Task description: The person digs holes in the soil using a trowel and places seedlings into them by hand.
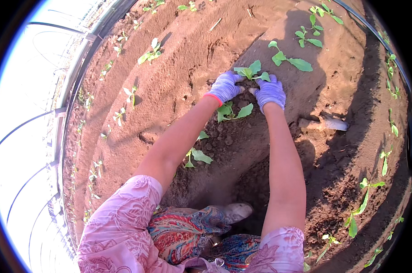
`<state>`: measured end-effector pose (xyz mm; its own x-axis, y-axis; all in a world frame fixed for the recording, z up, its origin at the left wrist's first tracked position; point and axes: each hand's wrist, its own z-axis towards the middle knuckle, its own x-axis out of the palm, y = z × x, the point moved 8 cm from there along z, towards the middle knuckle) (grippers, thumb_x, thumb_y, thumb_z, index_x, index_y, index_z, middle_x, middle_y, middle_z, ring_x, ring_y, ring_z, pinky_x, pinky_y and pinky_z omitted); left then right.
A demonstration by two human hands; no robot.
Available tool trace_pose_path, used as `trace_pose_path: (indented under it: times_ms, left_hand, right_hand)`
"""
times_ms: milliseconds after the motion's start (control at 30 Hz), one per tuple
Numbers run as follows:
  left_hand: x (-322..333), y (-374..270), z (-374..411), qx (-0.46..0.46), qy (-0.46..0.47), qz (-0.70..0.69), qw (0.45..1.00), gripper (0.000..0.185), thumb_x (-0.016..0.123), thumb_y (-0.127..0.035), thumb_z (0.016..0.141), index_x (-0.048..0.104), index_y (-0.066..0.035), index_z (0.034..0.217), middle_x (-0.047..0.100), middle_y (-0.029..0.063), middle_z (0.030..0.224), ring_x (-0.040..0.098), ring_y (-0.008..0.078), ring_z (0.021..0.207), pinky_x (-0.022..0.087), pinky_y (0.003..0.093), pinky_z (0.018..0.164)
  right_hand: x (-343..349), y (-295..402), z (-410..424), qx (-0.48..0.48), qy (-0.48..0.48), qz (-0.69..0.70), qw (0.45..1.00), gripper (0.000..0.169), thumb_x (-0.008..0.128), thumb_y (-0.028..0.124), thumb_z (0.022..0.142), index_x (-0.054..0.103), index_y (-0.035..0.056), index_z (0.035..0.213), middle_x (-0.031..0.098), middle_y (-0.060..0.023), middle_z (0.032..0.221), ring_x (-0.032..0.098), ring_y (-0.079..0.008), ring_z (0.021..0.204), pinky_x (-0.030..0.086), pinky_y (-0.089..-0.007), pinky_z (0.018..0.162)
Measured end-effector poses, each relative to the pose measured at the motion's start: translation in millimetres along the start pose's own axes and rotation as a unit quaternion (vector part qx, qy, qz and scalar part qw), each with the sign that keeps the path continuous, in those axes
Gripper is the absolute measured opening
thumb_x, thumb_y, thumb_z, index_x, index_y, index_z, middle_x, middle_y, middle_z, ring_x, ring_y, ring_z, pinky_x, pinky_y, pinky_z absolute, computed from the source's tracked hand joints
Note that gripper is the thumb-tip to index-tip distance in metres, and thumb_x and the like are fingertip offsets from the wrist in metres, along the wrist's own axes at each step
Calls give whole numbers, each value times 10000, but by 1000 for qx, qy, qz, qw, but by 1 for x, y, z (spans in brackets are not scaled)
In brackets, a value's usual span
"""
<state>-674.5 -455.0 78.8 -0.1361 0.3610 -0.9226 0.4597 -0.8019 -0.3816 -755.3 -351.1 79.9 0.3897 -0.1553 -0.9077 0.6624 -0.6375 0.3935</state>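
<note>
A leafy seedling (249, 72) stands in the brown soil between my two hands. My left hand (225, 85), in a purple knit glove with a pink cuff, rests on the ground at its left side, thumb apart from the fingers. On the right, my right hand (270, 91) wears a matching glove and presses the soil by the stem. The thumbs point towards each other across loose earth. Leaves partly cover the fingertips of both hands. Just below them, nearer to me, grows another seedling (234, 112).
What looks like a soil-covered hand trowel (323, 123) lies to the right. Beyond the hands, a seedling (289, 61) lies spread on the soil. Nearer me is another plant (198, 156), close to my shoe (238, 211). Rows of seedlings line both sides; hoop framing (25, 121) borders the left.
</note>
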Motion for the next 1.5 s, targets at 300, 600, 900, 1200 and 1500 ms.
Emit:
trace_pose_path:
  times_ms: [300,600,900,1200,1500]
  left_hand:
    - [2,-11,-5,32,44,116,992,458,559,-262,790,455,-112,1210,465,187,1183,511,339,1013,420,368,860]
    - [-70,78,-87,-208,-175,-389,880,186,619,-136,784,614,-27,934,570,13,687,501,68,531,431,214,502]
    - [32,-174,-149,247,274,-191,909,698,655,-151,692,317,-77,1298,163,177,1384,171,330,1287,235,413,1025]
    - [205,-215,-89,260,294,120,912,578,553,-327,767,386,-34,1236,337,176,1307,337,347,1197,269,415,1004]
    - [243,-243,-29,241,179,234,925,846,540,-565,706,316,31,1263,338,208,1294,316,322,1212,274,417,980]
  right_hand:
    - [9,0,-13,-35,-31,-22,999,503,558,317,786,407,183,1247,321,-113,1300,386,-331,1114,384,-402,917]
    - [17,-111,-136,124,-121,366,914,404,618,65,739,503,58,1126,600,-122,878,569,-196,851,438,-304,793]
    - [19,-111,-256,-47,90,14,995,562,603,53,708,412,143,1229,444,-166,1195,514,-291,1020,417,-369,883]
    - [-25,-111,-328,53,162,213,962,406,561,144,774,465,98,1165,510,-141,1102,509,-326,984,430,-370,841]
    - [-61,-144,-358,118,-18,293,949,401,573,99,753,484,95,1144,528,-165,1064,510,-335,976,433,-380,829]
